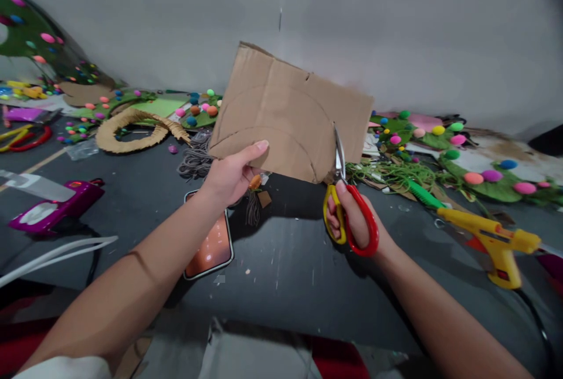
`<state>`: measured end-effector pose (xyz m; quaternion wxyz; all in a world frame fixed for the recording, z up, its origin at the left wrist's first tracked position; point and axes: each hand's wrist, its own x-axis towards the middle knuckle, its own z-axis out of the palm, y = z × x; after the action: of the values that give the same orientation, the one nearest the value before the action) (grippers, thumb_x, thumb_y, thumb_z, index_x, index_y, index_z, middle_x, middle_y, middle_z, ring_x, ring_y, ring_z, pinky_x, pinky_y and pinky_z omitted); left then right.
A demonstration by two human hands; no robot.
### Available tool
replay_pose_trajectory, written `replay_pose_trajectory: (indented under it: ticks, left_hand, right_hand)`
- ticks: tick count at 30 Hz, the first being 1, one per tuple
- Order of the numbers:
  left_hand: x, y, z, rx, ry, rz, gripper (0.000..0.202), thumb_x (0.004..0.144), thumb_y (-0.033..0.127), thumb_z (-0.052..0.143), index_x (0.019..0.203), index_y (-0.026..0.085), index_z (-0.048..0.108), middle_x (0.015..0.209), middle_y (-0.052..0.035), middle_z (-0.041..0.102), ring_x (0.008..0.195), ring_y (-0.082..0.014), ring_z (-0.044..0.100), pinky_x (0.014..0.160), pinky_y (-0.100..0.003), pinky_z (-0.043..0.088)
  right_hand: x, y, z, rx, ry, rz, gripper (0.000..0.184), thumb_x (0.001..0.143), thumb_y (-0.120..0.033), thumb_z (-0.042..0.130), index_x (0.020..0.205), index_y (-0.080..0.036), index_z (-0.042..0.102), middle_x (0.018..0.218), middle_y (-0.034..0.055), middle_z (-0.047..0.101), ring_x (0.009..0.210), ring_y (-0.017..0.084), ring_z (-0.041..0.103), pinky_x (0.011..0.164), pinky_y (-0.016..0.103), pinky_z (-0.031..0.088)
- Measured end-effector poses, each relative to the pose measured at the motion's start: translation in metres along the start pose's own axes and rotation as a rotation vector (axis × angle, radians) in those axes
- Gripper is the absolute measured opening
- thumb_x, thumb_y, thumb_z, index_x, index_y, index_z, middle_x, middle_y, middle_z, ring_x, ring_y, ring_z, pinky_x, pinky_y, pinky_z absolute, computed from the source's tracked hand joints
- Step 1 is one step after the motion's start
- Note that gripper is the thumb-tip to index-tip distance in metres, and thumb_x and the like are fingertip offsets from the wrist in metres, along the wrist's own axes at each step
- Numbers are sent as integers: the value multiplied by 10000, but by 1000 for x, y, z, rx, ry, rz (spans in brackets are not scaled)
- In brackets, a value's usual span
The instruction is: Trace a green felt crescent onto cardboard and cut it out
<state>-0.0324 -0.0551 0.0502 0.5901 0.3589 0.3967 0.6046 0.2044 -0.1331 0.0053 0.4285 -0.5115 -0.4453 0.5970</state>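
Observation:
My left hand (231, 176) grips the lower left edge of a piece of brown cardboard (281, 109), thumb on its face. Two curved pencil lines are drawn across the cardboard, which is held up above the table. In my right hand (356, 215) is a pair of scissors (339, 159) with one red and one yellow handle loop. The blades meet the cardboard near its lower right edge, by the outer curved line; part of them is hidden behind it. Beneath my left forearm a smartphone (213, 244) lies with its screen lit.
A yellow glue gun (492, 235) lies at the right, its cable trailing down. At the left are a ring of tan braid (132, 131), a purple device (59, 206) and more scissors (26, 137). Grey yarn (196, 156) and green strands (396, 172) lie near the wall.

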Motion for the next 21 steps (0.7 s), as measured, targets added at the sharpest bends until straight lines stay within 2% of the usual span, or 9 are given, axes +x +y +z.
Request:
replay_pose_trajectory:
  ticks: [4, 8, 14, 16, 19, 21]
  left_hand:
    - [4, 1, 1, -24, 64, 73, 364, 684, 177, 894, 1030, 219, 788, 1146, -39, 818, 1101, -238, 766, 822, -286, 663]
    - [6, -1, 1, -32, 99, 99, 463, 679, 174, 899, 1123, 227, 781, 1213, -41, 805, 1064, -226, 766, 754, -269, 653]
    - [9, -2, -1, -49, 118, 73, 434, 664, 212, 943, 1073, 238, 799, 1200, -37, 808, 917, -176, 766, 607, -195, 614]
    - [4, -4, 3, -71, 119, 47, 409, 684, 244, 946, 1064, 243, 794, 1213, -31, 807, 988, -188, 773, 642, -196, 624]
    - [-9, -10, 13, -92, 54, 26, 389, 715, 277, 942, 1072, 263, 787, 1205, -7, 812, 1131, -208, 762, 812, -245, 660]
    - [-17, -15, 19, -64, 24, -6, 394, 702, 276, 959, 1059, 261, 794, 1174, -4, 823, 1117, -217, 770, 848, -271, 667]
  right_hand:
    - [-2, 0, 3, -10, -130, 63, 628, 937, -821, 532, 728, -229, 520, 519, -36, 539, 434, 151, 622, 425, 234, 467]
    - [-4, -3, 8, -63, -135, 59, 674, 918, -874, 490, 726, -229, 512, 512, -34, 551, 385, 129, 572, 406, 235, 445]
    - [-5, -10, 18, -25, -60, -8, 747, 811, -949, 535, 834, -202, 561, 616, 9, 674, 333, 86, 497, 361, 222, 374]
    - [-6, -8, 20, -11, -66, -31, 750, 832, -948, 503, 854, -201, 561, 645, 15, 683, 346, 88, 509, 371, 226, 384]
    - [-9, -2, 25, -20, -122, -47, 749, 845, -954, 476, 874, -208, 546, 694, 15, 686, 388, 99, 542, 391, 234, 404]
    - [-11, 3, 30, -51, -168, -49, 713, 854, -923, 524, 899, -212, 541, 731, 9, 683, 424, 101, 562, 420, 239, 430]
